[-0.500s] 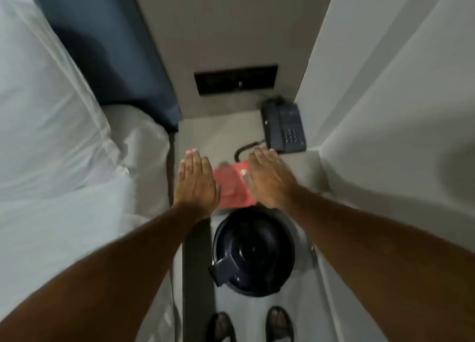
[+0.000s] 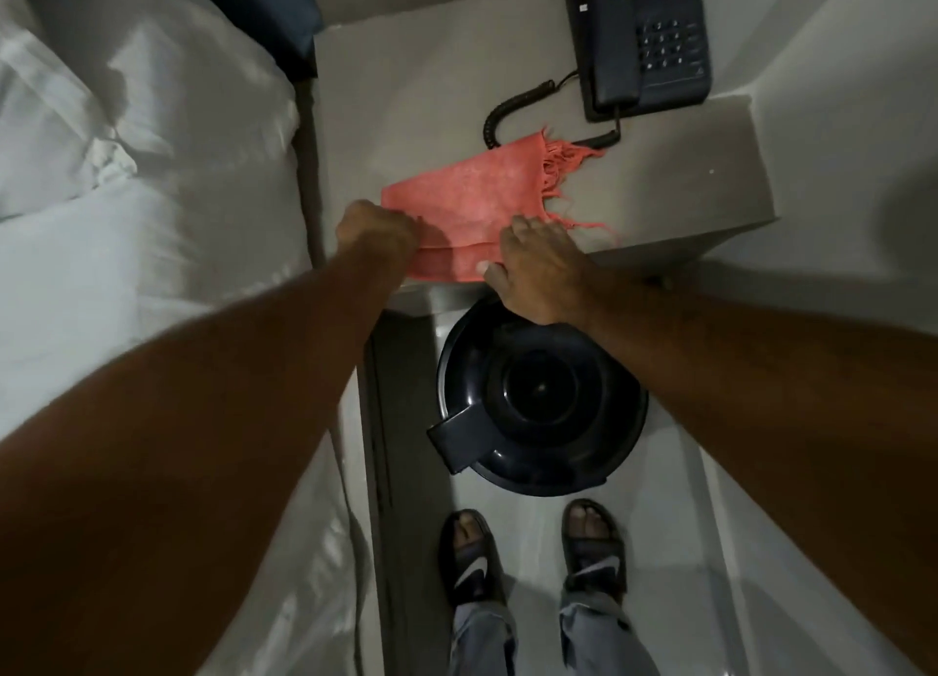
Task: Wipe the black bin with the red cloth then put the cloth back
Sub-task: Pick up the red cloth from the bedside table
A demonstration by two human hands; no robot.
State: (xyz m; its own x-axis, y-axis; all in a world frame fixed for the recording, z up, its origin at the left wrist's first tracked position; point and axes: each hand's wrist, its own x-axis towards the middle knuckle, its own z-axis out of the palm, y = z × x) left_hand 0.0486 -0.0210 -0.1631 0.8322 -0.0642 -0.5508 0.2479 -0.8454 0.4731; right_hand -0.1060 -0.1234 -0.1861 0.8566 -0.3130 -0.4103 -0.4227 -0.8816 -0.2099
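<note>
Both hands sit at the near edge of the red cloth (image 2: 472, 208), just above the middle of the frame: the left hand (image 2: 378, 231) is bunched into a fist on the cloth's left corner and looks closed on it, while the right hand (image 2: 538, 269) lies spread over the lower right edge, thumb pressing the fabric; whether it actually pinches the cloth I cannot tell.

Nearest the camera, low in the frame, stands the black bin (image 2: 538, 396), a round, glossy, hard-looking thing with a domed lid and a flap sticking out at its lower left. It sits on the pale floor just below the bedside shelf (image 2: 710, 177).

Further up, the cloth lies flat on that shelf, folded, salmon-red, with a loose fringe along its upper right side. It should be light, limp and easy to crumple, so gathering it from the plain near edge seems wiser than tugging the fringe, which lies touching the coiled cord of the phone (image 2: 644, 35).
</note>
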